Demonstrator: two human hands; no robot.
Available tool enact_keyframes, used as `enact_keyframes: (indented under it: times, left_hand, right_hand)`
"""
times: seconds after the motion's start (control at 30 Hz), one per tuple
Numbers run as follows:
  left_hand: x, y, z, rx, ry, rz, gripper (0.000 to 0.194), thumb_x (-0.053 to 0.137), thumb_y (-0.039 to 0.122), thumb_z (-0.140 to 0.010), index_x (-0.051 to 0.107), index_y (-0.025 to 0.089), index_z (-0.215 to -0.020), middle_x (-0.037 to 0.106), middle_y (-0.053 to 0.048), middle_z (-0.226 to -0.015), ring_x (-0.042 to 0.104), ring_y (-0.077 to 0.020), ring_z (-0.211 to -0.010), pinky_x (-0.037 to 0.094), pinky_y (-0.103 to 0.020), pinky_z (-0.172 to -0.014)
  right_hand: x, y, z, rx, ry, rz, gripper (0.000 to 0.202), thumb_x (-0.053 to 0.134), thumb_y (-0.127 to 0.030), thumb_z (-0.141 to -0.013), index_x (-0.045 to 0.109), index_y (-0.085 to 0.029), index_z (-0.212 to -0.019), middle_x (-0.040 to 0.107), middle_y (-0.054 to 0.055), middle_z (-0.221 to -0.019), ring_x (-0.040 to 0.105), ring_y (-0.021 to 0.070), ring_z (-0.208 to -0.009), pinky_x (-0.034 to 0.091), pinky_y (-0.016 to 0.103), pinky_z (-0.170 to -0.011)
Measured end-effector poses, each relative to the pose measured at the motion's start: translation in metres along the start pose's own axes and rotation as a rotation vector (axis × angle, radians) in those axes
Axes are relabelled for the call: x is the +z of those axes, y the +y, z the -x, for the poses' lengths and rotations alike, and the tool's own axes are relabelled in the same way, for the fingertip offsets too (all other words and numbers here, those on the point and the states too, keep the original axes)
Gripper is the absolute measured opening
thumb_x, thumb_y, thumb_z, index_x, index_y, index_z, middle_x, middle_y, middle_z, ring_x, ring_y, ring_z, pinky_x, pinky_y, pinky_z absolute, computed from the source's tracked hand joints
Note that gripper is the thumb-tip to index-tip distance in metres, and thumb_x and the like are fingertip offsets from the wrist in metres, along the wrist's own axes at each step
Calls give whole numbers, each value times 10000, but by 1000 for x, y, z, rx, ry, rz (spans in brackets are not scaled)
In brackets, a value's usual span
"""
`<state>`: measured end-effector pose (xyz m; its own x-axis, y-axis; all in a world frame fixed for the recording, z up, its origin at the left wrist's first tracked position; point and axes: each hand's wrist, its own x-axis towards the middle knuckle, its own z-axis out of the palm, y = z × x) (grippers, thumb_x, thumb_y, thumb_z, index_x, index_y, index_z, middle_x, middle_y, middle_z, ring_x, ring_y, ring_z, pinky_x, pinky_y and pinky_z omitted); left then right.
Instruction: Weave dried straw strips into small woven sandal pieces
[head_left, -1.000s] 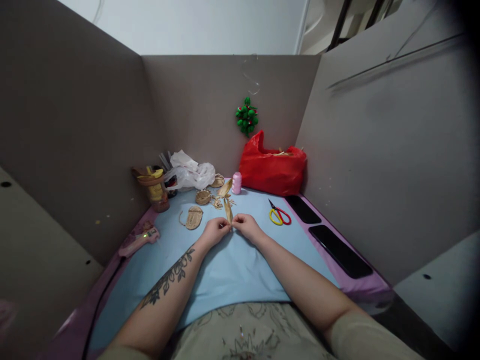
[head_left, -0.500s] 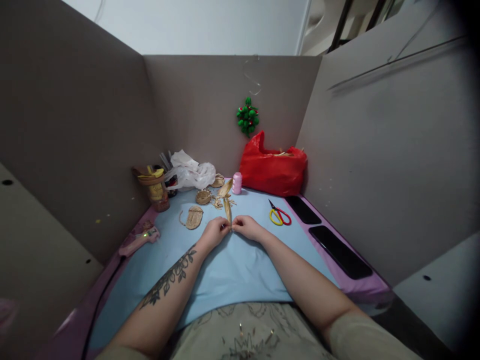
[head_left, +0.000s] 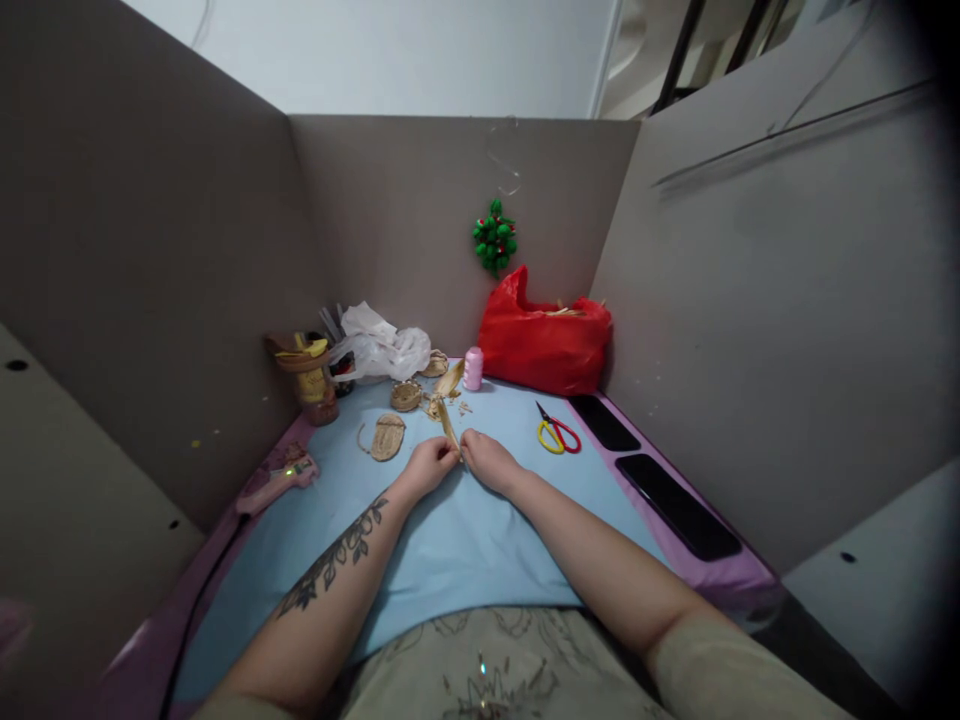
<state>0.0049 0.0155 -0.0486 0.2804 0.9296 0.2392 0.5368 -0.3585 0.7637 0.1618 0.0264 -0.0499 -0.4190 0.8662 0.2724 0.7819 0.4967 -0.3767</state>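
A dry, straw-coloured husk strip [head_left: 448, 425] runs away from me over the blue cloth, its near end between my hands. My left hand [head_left: 433, 462] is closed on that end, fingertips pinched together. Right beside it, my right hand [head_left: 486, 457] pinches the same end, its fingers partly hidden. Beyond them lie another dry husk piece [head_left: 451, 379] and small scraps. Left of the hands rests a flat woven oval piece [head_left: 388, 437] with a loose cord tail. Behind that is a small round woven basket [head_left: 406, 395].
Yellow-and-red scissors [head_left: 556, 432] and two black phones [head_left: 679, 506] lie to the right. A pink thread spool [head_left: 473, 369] stands near a red bag [head_left: 546, 345]. On the left are a pink glue gun [head_left: 279, 482], a jar [head_left: 311, 385] and a white plastic bag [head_left: 386, 345].
The husk strip now leans to the left, where it stood nearly straight before. My right hand has turned and shifted slightly, its fingers more curled against my left.
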Motion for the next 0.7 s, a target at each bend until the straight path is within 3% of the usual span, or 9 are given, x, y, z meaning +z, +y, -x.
enact_keyframes:
  times: [0.13, 0.33, 0.5, 0.6, 0.7]
  left_hand:
    - [-3, -1, -1, -74, -14, 99, 198, 518, 308, -707, 596, 127, -686, 563, 8, -592, 461, -101, -538, 355, -215, -530]
    - [-7, -5, -8, -84, 156, 240, 241, 520, 304, -722, 615, 125, -851, 585, -5, -659, 492, -100, -570, 388, -207, -545]
    - [-7, 3, -8, -39, 69, 268, 383, 501, 346, -765, 604, 143, -1073, 650, -58, -869, 547, -125, -685, 418, -228, -621]
    - [-5, 7, -7, -26, 37, 292, 343, 485, 345, -777, 622, 136, -1013, 650, -53, -841, 542, -125, -692, 415, -223, -628]
    - [-4, 6, -8, -32, 57, 255, 273, 483, 347, -770, 630, 122, -820, 608, -24, -704, 502, -113, -628, 397, -211, -584]
  right_hand:
    - [3, -1, -1, 8, 27, 60, 138, 395, -219, -871, 495, -148, -936, 608, 90, -831, 535, 178, -750, 337, 266, -645]
    - [1, -3, -2, -45, 118, 106, 182, 362, -207, -880, 521, -143, -941, 615, 108, -879, 529, 198, -839, 358, 279, -707]
    - [1, -1, -1, -87, 143, 138, 201, 348, -222, -891, 520, -140, -957, 611, 105, -900, 525, 199, -884, 371, 276, -728]
    - [1, -1, 0, -94, 137, 129, 195, 361, -224, -887, 518, -139, -964, 610, 107, -910, 525, 199, -887, 374, 274, -724]
    - [0, -3, 1, -93, 127, 83, 173, 375, -210, -877, 522, -146, -942, 608, 102, -897, 525, 193, -864, 371, 274, -721]
